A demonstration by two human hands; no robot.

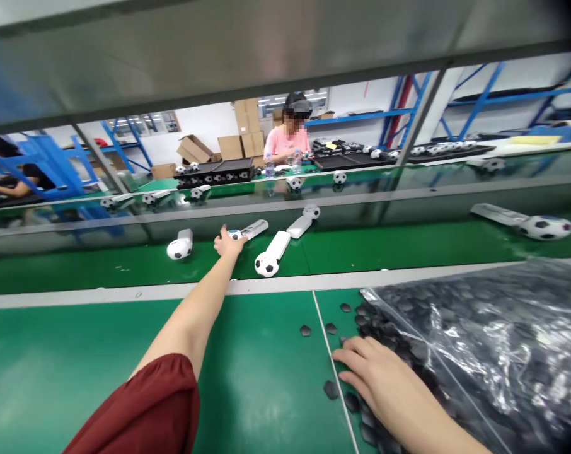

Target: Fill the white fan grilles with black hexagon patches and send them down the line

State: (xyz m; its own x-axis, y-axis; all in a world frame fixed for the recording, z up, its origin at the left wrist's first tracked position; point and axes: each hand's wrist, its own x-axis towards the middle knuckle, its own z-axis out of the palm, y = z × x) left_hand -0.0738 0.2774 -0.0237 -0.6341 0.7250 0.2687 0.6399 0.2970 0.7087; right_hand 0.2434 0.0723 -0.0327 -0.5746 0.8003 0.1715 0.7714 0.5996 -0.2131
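My left hand (pixel 229 243) is stretched out over the green belt, its fingers around the ball end of a white soccer-ball device with a flat handle (pixel 256 229). Part of that ball is hidden under the hand. Close by on its right lies another white soccer-ball device (pixel 272 255), and to the left a third device (pixel 179 245). My right hand (pixel 377 377) rests over loose black pentagon pieces (pixel 382 328), fingers apart and slightly bent. Nothing shows in its grip, though the undersides of the fingers are hidden. A clear plastic bag of black pieces (pixel 484 340) lies beside it.
More devices lie on the belt, one at the right (pixel 545 227). A pale rail (pixel 172 293) separates belt and green table (pixel 257 378). Across the line sits a person in a pink top (pixel 285 140), near black trays (pixel 214 171). A metal shelf (pixel 266 50) hangs overhead.
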